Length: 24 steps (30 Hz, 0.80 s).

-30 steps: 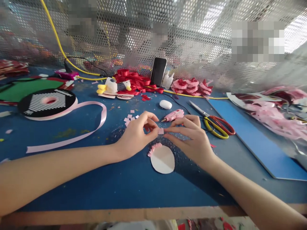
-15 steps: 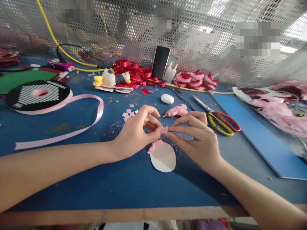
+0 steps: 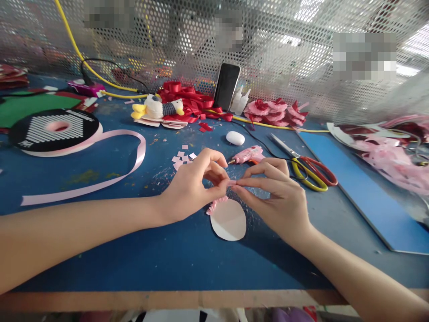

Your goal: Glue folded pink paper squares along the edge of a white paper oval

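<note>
My left hand [image 3: 197, 185] and my right hand [image 3: 273, 190] meet above the table, both pinching a small pink ribbon piece [image 3: 231, 183] between their fingertips. Just below them lies a white paper disc [image 3: 229, 221], with a short row of folded pink ribbon bits [image 3: 217, 204] along its upper left edge. Loose pink ribbon squares [image 3: 181, 158] are scattered beyond my left hand. A pink glue gun [image 3: 248, 154] rests behind my right hand, and scissors [image 3: 301, 165] with red and yellow handles lie to its right.
A ribbon spool [image 3: 56, 129] with a trailing pink ribbon [image 3: 100, 185] occupies the left. Along the back are a plush toy [image 3: 157, 108], red ribbon [image 3: 187, 100], a phone [image 3: 227, 87] and pink ribbon flowers [image 3: 275, 112]. A blue board [image 3: 365, 192] lies right, and a white mouse-shaped object [image 3: 235, 137] sits mid-table.
The ribbon piece between my fingertips shows a narrower, flatter face than before. Both hands keep nearly the same place, and the view has shifted slightly.
</note>
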Each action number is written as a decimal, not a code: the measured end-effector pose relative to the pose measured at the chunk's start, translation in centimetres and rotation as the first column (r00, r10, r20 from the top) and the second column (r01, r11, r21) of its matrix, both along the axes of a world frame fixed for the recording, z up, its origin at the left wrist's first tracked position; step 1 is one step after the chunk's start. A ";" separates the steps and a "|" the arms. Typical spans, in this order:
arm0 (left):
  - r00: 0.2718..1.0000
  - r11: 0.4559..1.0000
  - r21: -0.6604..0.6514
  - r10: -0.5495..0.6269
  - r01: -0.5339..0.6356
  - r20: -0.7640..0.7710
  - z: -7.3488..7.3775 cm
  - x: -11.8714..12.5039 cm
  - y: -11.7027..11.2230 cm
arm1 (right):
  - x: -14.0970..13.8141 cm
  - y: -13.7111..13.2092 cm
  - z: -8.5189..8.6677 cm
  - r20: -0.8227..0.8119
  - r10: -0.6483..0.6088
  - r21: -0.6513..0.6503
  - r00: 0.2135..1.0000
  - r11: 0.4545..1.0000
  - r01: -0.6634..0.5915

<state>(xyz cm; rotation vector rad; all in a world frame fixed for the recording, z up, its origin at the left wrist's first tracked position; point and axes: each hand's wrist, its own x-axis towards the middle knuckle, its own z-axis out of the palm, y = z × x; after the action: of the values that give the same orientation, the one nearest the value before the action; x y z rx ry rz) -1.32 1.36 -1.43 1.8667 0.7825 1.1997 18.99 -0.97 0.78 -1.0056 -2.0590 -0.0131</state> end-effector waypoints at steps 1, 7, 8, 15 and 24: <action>1.000 1.000 0.005 0.003 -0.003 -0.003 0.0 0.0 0.0 | 0.0 0.0 0.0 0.000 -0.001 -0.004 1.000 1.000 0.001; 0.999 1.000 -0.016 -0.021 0.020 -0.043 0.5 -0.3 0.0 | 0.5 -0.1 0.2 -0.036 -0.004 -0.012 0.999 1.000 0.003; 0.997 0.999 -0.027 -0.040 0.039 -0.064 0.6 -0.4 0.0 | 0.6 -0.1 0.3 -0.051 0.001 -0.010 0.999 1.000 -0.002; 0.994 0.998 0.022 -0.056 0.059 -0.097 1.1 -0.4 0.4 | 0.7 -0.3 0.6 -0.088 0.020 0.031 0.996 0.999 -0.018; 0.995 0.997 0.075 -0.027 0.034 -0.096 1.3 -0.5 0.3 | 0.9 -0.2 0.3 -0.079 0.045 0.078 0.996 0.996 -0.039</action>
<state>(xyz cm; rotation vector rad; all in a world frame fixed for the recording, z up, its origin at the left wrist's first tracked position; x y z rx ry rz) -1.78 1.69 -0.15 2.0038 0.7662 1.1428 19.89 -1.19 1.09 -0.9011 -1.9909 -0.0292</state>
